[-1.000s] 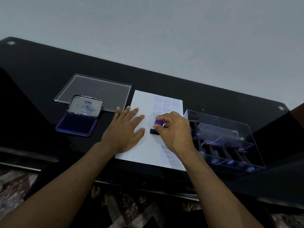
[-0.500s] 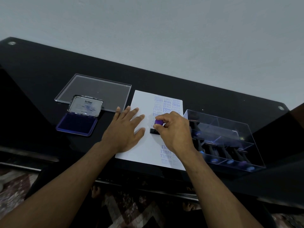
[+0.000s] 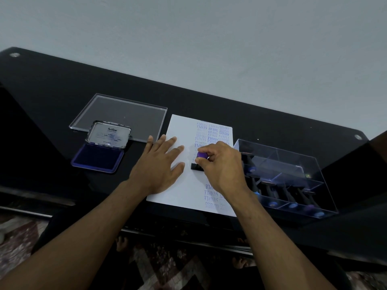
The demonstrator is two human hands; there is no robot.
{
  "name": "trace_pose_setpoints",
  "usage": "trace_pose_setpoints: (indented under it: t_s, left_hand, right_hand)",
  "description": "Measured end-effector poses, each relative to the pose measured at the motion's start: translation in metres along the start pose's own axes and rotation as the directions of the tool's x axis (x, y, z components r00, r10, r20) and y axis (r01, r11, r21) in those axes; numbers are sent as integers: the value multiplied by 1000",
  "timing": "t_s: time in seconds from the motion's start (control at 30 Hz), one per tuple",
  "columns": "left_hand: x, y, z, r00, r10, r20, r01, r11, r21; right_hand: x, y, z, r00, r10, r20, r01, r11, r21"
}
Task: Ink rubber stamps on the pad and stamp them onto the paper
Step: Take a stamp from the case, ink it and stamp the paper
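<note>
Stamp [image 3: 199,163] small, light, hard; purple knob on top looks best spot to hold. Right hand [image 3: 222,166] pinches knob, stamp base down on paper [image 3: 188,185]. Left hand [image 3: 159,166] flat, fingers spread, pins thin, slidy sheet.

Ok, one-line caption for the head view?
Right hand presses a purple-knobbed stamp onto the paper while the left hand holds it flat.
</note>
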State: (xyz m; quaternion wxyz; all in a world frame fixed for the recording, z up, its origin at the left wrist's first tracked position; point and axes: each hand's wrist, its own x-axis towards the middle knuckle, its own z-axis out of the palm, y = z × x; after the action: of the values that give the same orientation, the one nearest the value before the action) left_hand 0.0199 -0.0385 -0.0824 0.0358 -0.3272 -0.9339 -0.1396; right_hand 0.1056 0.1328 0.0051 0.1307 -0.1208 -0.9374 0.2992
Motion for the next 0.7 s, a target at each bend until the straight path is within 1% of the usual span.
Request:
trace_pose_setpoints:
  t_s: [0.2, 0.37, 0.5, 0.7]
  left_hand:
    - [-1, 1, -1, 1000, 0, 4, 0, 1000, -5]
    - [0, 1, -1, 1000, -2, 11, 2, 1000, -2]
    - [-1, 0, -1, 1000, 1, 6, -1, 1000, 0]
    - [-1, 1, -1, 1000, -3, 11, 3, 1000, -1]
  right_hand:
    - [1, -1, 2, 1000, -12, -17, 12, 1000, 4]
    - [1, -4, 0, 999, -48, -1, 48, 997, -55]
    - [2, -5, -1, 999, -30, 24, 32, 996, -88]
    - [1, -7, -1, 1000, -28, 14, 30, 996, -84]
